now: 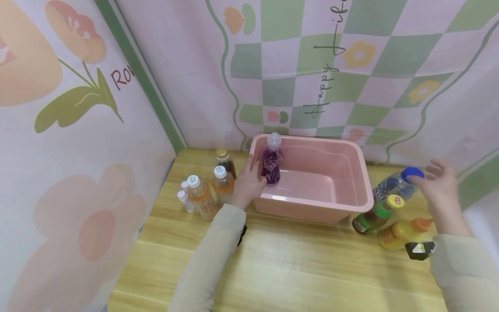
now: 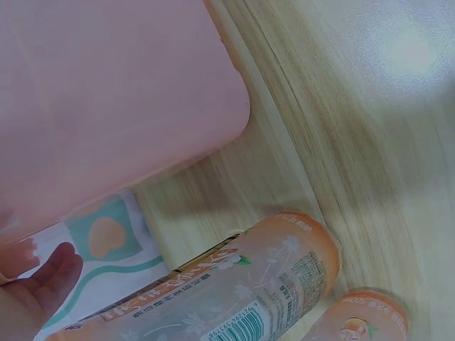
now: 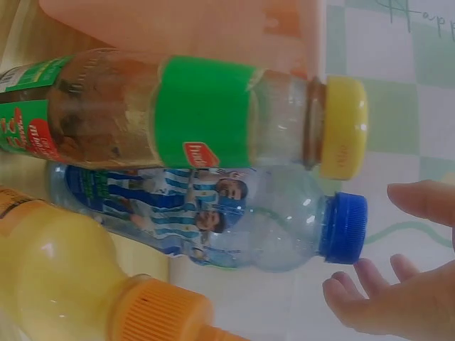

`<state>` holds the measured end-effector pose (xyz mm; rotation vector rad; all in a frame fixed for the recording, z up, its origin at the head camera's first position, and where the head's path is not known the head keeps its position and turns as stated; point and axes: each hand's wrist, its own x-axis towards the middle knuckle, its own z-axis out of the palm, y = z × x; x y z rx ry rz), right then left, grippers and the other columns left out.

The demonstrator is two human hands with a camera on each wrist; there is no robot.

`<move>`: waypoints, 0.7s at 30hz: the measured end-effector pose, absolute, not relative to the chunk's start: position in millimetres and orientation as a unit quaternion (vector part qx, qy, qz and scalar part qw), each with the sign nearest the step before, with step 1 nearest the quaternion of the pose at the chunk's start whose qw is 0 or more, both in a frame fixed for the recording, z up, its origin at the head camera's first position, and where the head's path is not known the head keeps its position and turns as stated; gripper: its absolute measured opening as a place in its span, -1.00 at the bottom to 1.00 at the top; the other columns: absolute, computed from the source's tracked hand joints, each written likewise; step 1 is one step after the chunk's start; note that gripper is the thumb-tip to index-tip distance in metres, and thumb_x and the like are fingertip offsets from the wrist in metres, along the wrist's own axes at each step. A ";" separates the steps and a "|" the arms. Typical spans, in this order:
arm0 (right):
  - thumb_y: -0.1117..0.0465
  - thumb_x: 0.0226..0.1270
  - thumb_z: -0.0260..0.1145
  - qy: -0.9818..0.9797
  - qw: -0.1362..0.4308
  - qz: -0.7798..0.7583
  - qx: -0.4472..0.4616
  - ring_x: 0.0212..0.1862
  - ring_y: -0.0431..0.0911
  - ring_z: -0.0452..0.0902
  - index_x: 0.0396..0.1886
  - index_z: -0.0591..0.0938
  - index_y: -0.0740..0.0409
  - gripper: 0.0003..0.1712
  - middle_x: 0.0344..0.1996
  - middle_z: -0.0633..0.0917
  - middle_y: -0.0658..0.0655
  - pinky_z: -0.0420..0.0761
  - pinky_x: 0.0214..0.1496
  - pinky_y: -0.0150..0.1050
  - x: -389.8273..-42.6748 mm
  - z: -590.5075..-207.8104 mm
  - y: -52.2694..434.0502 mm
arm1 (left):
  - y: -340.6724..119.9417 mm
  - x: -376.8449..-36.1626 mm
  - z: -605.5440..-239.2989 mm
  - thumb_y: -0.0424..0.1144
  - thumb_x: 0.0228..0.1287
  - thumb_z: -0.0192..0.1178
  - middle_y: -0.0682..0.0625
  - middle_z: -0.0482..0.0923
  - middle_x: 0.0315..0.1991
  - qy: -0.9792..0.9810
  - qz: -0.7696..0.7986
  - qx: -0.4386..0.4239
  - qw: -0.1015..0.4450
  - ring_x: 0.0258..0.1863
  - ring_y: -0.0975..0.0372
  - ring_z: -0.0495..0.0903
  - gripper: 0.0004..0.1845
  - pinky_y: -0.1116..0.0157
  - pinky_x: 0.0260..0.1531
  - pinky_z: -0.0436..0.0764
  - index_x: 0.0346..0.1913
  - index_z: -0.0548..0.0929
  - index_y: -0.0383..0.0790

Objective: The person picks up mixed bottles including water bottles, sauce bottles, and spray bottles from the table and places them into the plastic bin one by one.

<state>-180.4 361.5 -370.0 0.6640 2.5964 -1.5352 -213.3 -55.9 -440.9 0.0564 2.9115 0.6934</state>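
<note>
A purple bottle (image 1: 271,164) with a clear cap stands upright inside the pink basin (image 1: 312,208), at its left end. My left hand (image 1: 249,184) is at the basin's left rim, close beside that bottle, its fingers extended and the thumb hidden in the left wrist view. On the right, my right hand (image 1: 440,186) has thumb and fingers spread around the blue cap (image 3: 346,227) of a clear bottle (image 3: 277,220), with a gap showing on both sides. Next to that bottle stand a brown bottle with a yellow cap (image 3: 346,128) and a yellow squeeze bottle (image 3: 64,270) with an orange top.
Left of the basin stand two orange-labelled bottles (image 1: 202,201), a dark bottle with a gold cap (image 1: 222,154) and small white-capped bottles (image 1: 185,200). Patterned cloth (image 1: 288,65) hangs right behind the wooden table (image 1: 292,264).
</note>
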 end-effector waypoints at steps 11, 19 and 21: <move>0.17 0.39 0.14 0.841 0.031 -0.498 0.210 0.54 0.18 -0.23 0.53 -0.26 -0.01 -0.05 0.53 -0.20 0.25 0.03 0.55 0.10 -184.5 -378.7 356.5 | -55.6 -212.8 -438.9 -0.05 0.35 -0.05 0.05 -0.30 0.58 0.969 0.235 0.015 0.078 0.23 -0.12 0.42 -0.31 0.01 0.09 0.58 0.50 0.07 -0.06; 0.11 0.39 0.14 0.842 0.036 -0.496 0.209 0.49 0.36 -0.21 0.53 -0.26 0.06 -0.04 0.51 -0.24 0.37 0.05 0.48 0.27 -184.5 -384.2 354.0 | -55.8 -213.1 -439.6 -0.04 0.35 -0.05 0.05 -0.31 0.58 0.969 0.234 0.014 0.080 0.25 -0.12 0.41 -0.31 0.00 0.09 0.57 0.50 0.06 -0.05; 0.08 0.39 0.13 0.843 0.042 -0.495 0.206 0.47 0.41 -0.20 0.53 -0.28 0.10 -0.03 0.50 -0.25 0.40 0.07 0.44 0.33 -184.0 -386.0 355.5 | -55.7 -212.9 -439.6 -0.04 0.36 -0.05 0.06 -0.32 0.58 0.969 0.234 0.014 0.081 0.26 -0.12 0.40 -0.31 0.00 0.10 0.57 0.50 0.06 -0.05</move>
